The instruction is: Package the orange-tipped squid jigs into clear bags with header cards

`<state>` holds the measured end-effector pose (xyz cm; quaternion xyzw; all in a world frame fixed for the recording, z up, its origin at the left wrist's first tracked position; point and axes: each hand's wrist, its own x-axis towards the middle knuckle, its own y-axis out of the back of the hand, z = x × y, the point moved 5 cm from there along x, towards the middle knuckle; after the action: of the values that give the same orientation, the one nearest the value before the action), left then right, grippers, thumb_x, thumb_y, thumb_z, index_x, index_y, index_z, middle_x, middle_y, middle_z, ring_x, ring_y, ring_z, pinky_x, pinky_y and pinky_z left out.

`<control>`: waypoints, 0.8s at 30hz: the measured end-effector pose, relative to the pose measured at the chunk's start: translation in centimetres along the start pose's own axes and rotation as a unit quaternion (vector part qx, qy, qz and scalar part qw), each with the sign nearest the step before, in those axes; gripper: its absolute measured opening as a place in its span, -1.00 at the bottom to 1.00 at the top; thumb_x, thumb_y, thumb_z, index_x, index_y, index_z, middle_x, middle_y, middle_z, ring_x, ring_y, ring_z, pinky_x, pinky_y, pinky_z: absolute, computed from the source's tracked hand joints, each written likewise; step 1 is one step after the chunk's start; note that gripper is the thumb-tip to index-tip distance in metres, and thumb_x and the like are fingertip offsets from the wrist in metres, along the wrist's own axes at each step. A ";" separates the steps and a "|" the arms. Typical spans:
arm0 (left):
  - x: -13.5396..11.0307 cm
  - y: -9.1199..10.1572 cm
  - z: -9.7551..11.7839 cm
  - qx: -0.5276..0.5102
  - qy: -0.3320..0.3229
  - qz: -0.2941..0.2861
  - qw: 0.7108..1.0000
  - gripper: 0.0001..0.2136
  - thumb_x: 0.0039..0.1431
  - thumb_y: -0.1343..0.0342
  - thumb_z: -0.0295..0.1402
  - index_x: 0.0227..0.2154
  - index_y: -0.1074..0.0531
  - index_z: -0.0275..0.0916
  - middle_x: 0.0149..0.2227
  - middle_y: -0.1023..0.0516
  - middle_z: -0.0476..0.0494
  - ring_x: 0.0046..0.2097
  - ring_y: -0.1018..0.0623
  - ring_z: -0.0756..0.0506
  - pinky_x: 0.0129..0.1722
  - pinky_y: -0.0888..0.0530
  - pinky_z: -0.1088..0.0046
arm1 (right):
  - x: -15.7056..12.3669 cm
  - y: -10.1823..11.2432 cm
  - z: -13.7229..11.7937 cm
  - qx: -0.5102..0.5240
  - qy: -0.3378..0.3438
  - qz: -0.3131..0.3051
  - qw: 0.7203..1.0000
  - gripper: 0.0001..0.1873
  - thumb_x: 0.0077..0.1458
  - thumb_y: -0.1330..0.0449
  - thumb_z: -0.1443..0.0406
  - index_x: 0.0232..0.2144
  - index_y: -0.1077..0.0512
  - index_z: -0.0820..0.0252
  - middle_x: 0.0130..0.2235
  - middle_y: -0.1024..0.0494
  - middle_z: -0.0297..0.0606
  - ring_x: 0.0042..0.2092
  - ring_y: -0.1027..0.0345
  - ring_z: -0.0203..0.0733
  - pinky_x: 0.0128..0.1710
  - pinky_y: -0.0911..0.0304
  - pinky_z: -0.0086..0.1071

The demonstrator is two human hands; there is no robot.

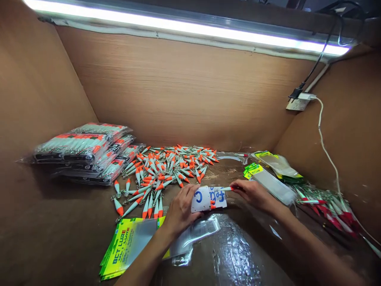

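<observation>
My left hand (180,209) is closed on the left edge of a small white card (208,198) with blue lettering, held just above the table. An orange-and-white lure lies against the card's face. My right hand (253,193) pinches the lure's thin end at the card's right edge. A heap of orange-and-white lures (166,171) lies just beyond both hands. Clear plastic sleeves (193,234) lie under my left wrist.
Stacked bags of packed lures (86,153) sit at the left. Yellow-headed bags (125,246) lie near the front, more yellow-topped bags (270,171) at the right. Red-and-white lures (324,208) lie far right. A power strip (299,102) with a white cable hangs on the right wall.
</observation>
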<state>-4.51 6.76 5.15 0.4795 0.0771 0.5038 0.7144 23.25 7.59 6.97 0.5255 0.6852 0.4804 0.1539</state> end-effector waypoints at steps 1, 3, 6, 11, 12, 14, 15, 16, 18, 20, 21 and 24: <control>-0.1 -0.2 0.0 -0.003 0.000 -0.007 1.000 -0.24 -0.06 -0.35 -0.32 0.22 -0.16 0.00 0.17 -0.33 -0.14 0.17 -0.37 -0.28 0.14 -0.35 0.11 | -0.2 -0.4 -0.6 -0.017 0.003 0.000 1.000 -0.79 0.27 -0.14 0.18 -0.17 -0.55 0.05 -0.27 -0.61 -0.23 -0.28 -0.41 -0.15 -0.26 -0.23 -0.37; -0.3 -0.7 0.1 -0.004 -0.002 -0.019 1.000 -0.23 -0.08 -0.37 -0.29 0.22 -0.17 -0.02 0.14 -0.35 -0.16 0.15 -0.38 -0.29 0.12 -0.37 0.10 | -0.2 -1.5 -1.9 -0.068 0.014 0.007 0.998 -0.81 0.26 -0.15 0.19 -0.20 -0.56 0.04 -0.31 -0.59 -0.21 -0.26 -0.38 -0.11 -0.26 -0.22 -0.35; -0.5 -1.0 0.4 -0.002 -0.001 -0.019 1.000 -0.22 -0.13 -0.39 -0.26 0.19 -0.19 -0.04 0.11 -0.37 -0.17 0.11 -0.41 -0.30 0.09 -0.38 0.09 | 0.5 -3.2 -3.9 -0.139 0.039 0.038 0.989 -0.85 0.25 -0.17 0.24 -0.24 -0.56 0.08 -0.27 -0.56 -0.14 -0.18 -0.31 -0.04 -0.21 -0.22 -0.27; -0.5 -0.8 0.6 -0.030 0.007 -0.002 1.000 -0.25 -0.14 -0.38 -0.31 0.16 -0.21 -0.03 0.07 -0.39 -0.13 0.07 -0.44 -0.27 0.04 -0.41 0.14 | 2.0 -5.2 -6.0 -0.165 0.083 0.073 0.980 -0.94 0.15 -0.28 0.29 -0.30 -0.57 0.09 -0.12 -0.49 -0.11 -0.08 -0.26 0.01 -0.10 -0.23 -0.18; -0.5 -0.8 0.5 -0.033 0.010 -0.002 0.999 -0.25 -0.14 -0.38 -0.33 0.16 -0.21 -0.03 0.07 -0.39 -0.13 0.06 -0.44 -0.28 0.03 -0.41 0.14 | 2.3 -5.5 -6.1 -0.156 0.099 0.060 0.981 -0.95 0.14 -0.29 0.29 -0.31 -0.57 0.08 -0.13 -0.49 -0.12 -0.08 -0.27 0.00 -0.09 -0.22 -0.19; -0.6 -0.9 0.1 -0.032 0.021 -0.003 0.999 -0.25 -0.14 -0.38 -0.34 0.16 -0.21 -0.03 0.07 -0.38 -0.14 0.06 -0.44 -0.28 0.03 -0.41 0.14 | 3.3 -5.6 -6.0 -0.116 0.137 0.015 0.984 -0.95 0.12 -0.30 0.28 -0.33 -0.58 0.07 -0.14 -0.52 -0.16 -0.08 -0.30 -0.03 -0.08 -0.22 -0.21; -0.6 -0.9 -0.3 -0.030 0.030 -0.002 0.999 -0.25 -0.14 -0.37 -0.34 0.16 -0.21 -0.03 0.07 -0.38 -0.14 0.06 -0.44 -0.28 0.03 -0.40 0.14 | 4.0 -5.4 -5.6 -0.087 0.141 -0.005 0.986 -0.93 0.14 -0.28 0.27 -0.32 -0.58 0.06 -0.15 -0.53 -0.18 -0.08 -0.32 -0.05 -0.08 -0.22 -0.24; -0.7 -1.0 -0.7 -0.027 0.040 -0.002 0.999 -0.26 -0.13 -0.37 -0.33 0.16 -0.20 -0.04 0.07 -0.38 -0.14 0.06 -0.44 -0.27 0.03 -0.40 0.14 | 4.8 -5.1 -5.1 -0.064 0.123 -0.017 0.990 -0.89 0.18 -0.24 0.25 -0.29 -0.58 0.06 -0.16 -0.55 -0.19 -0.09 -0.35 -0.08 -0.08 -0.23 -0.27; -0.8 -1.2 -1.4 -0.017 0.061 -0.003 0.998 -0.27 -0.12 -0.36 -0.31 0.15 -0.20 -0.05 0.06 -0.37 -0.14 0.05 -0.44 -0.27 0.03 -0.40 0.15 | 7.1 -4.6 -3.6 -0.050 0.035 -0.015 0.998 -0.76 0.28 -0.09 0.23 -0.22 -0.57 0.09 -0.18 -0.58 -0.20 -0.13 -0.40 -0.13 -0.11 -0.24 -0.34; -0.9 -1.3 -1.7 -0.006 0.072 -0.011 0.997 -0.29 -0.11 -0.35 -0.29 0.14 -0.21 -0.06 0.06 -0.36 -0.14 0.04 -0.44 -0.27 0.02 -0.39 0.17 | 9.4 -4.7 -2.3 -0.077 -0.064 0.000 0.995 -0.67 0.32 -0.01 0.19 -0.21 -0.56 0.14 -0.21 -0.61 -0.18 -0.20 -0.43 -0.15 -0.17 -0.24 -0.37; -1.0 -1.3 -1.8 0.000 0.074 -0.017 0.997 -0.30 -0.11 -0.34 -0.29 0.13 -0.21 -0.06 0.05 -0.36 -0.14 0.04 -0.44 -0.26 0.01 -0.39 0.18 | 10.6 -5.2 -2.1 -0.089 -0.087 -0.003 0.992 -0.67 0.30 -0.03 0.16 -0.24 -0.57 0.14 -0.25 -0.62 -0.17 -0.22 -0.44 -0.13 -0.20 -0.23 -0.37; -1.0 -1.2 -1.4 0.014 0.078 -0.039 0.996 -0.32 -0.12 -0.34 -0.29 0.11 -0.23 -0.08 0.04 -0.37 -0.14 0.02 -0.45 -0.26 0.00 -0.39 0.19 | 13.4 -7.9 -2.2 -0.110 -0.124 -0.020 0.986 -0.72 0.12 -0.21 0.09 -0.39 -0.57 0.16 -0.31 -0.63 -0.13 -0.23 -0.47 -0.05 -0.25 -0.22 -0.35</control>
<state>-5.11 6.79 3.13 0.4452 0.1582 0.5107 0.7183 11.80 18.25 5.50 0.5467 0.6144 0.4809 0.3040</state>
